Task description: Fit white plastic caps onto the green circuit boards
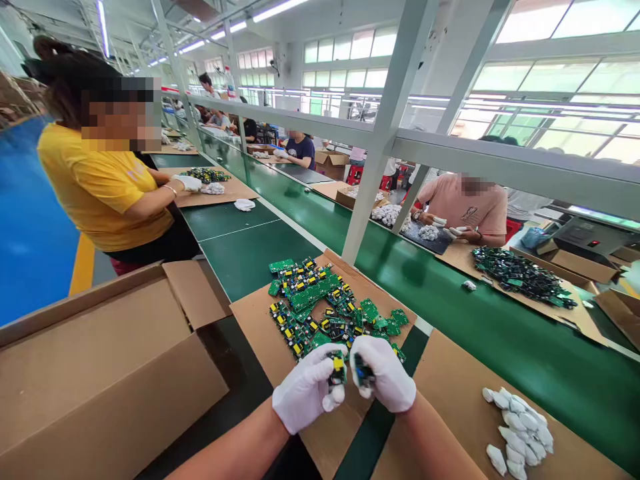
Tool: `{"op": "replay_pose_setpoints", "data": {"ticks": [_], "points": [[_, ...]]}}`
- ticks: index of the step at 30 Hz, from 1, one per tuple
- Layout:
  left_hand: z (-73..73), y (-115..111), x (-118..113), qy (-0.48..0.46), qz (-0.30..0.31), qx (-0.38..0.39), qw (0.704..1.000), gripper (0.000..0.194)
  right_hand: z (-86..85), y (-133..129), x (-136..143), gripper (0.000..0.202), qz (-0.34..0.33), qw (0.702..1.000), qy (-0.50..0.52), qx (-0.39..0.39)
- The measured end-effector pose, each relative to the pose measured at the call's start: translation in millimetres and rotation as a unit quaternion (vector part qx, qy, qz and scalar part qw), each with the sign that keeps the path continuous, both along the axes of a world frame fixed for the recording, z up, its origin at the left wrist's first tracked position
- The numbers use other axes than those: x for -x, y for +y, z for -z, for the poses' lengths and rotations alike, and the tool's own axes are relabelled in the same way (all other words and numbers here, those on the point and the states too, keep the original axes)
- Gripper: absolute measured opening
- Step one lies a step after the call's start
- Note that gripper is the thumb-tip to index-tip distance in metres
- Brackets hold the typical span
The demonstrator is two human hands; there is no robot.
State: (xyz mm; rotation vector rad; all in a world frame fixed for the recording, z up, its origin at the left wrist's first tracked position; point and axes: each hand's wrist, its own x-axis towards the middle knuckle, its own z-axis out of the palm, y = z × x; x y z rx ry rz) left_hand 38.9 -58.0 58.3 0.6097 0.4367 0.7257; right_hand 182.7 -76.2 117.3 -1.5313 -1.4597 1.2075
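White gloves cover both my hands. My left hand (313,387) is closed around a small green circuit board (337,369) that carries a yellow component. Close beside it, my right hand (385,375) grips a second circuit board (364,373), dark with a bit of blue, partly hidden by the fingers. Just beyond my hands, a pile of green circuit boards (315,293) with yellow and black parts lies on a cardboard sheet (260,333). Some boards there are face down, showing plain green undersides.
Several white wrapped pieces (523,430) lie on cardboard (450,387) at my right. An open cardboard box (100,373) stands at my left. A green conveyor belt (400,267) runs beyond a white post (383,133). Co-workers handle similar parts at left and across the belt.
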Motion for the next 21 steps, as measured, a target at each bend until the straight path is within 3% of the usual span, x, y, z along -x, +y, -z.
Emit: {"op": "replay_pose_setpoints", "data": {"ticks": [2, 4, 5, 6, 8, 9, 10, 11, 14, 18, 21], "points": [[-4.4, 11.2, -2.6, 0.012, -0.025, -0.012, 1.0, 0.049, -1.1, 7.2, -11.0, 0.049, 0.031, 0.999, -0.012, -0.028], [-12.8, 29.9, -6.6, 0.102, -0.059, -0.138, 0.983, 0.046, 0.5, 20.4, -26.3, 0.043, 0.099, 0.988, -0.083, -0.079], [-17.5, 41.3, -8.6, 0.171, -0.063, -0.233, 0.955, 0.047, 2.6, 27.7, -34.4, 0.037, 0.129, 0.98, -0.114, -0.096], [-21.8, 53.3, -10.3, 0.252, -0.06, -0.341, 0.904, 0.05, 5.6, 34.5, -41.9, 0.031, 0.149, 0.974, -0.133, -0.105], [-27.8, 77.8, -12.8, 0.403, -0.053, -0.52, 0.752, 0.051, 13.3, 43.2, -53.3, 0.03, 0.172, 0.966, -0.154, -0.112], [-29.2, 89.7, -13.6, 0.456, -0.057, -0.573, 0.678, 0.049, 17.5, 44.1, -56.7, 0.036, 0.178, 0.963, -0.163, -0.115], [-29.8, 100.9, -14.1, 0.493, -0.064, -0.605, 0.622, 0.047, 21.7, 42.7, -58.4, 0.042, 0.181, 0.962, -0.17, -0.117], [-29.6, 111.2, -14.5, 0.517, -0.071, -0.621, 0.585, 0.047, 25.8, 38.9, -58.6, 0.046, 0.182, 0.96, -0.175, -0.119], [-28.0, 134.7, -16.0, 0.544, -0.053, -0.649, 0.53, 0.043, 37.3, 18.9, -54.2, 0.047, 0.186, 0.953, -0.196, -0.134], [-25.0, 156.2, -23.3, 0.582, 0.022, -0.679, 0.447, 0.046, 53.7, -1.9, -52.9, 0.049, 0.217, 0.92, -0.264, -0.193], [-18.2, 174.7, -30.8, 0.611, 0.082, -0.669, 0.414, 0.053, 67.0, -1.2, -54.8, 0.049, 0.256, 0.897, -0.297, -0.203]]}}
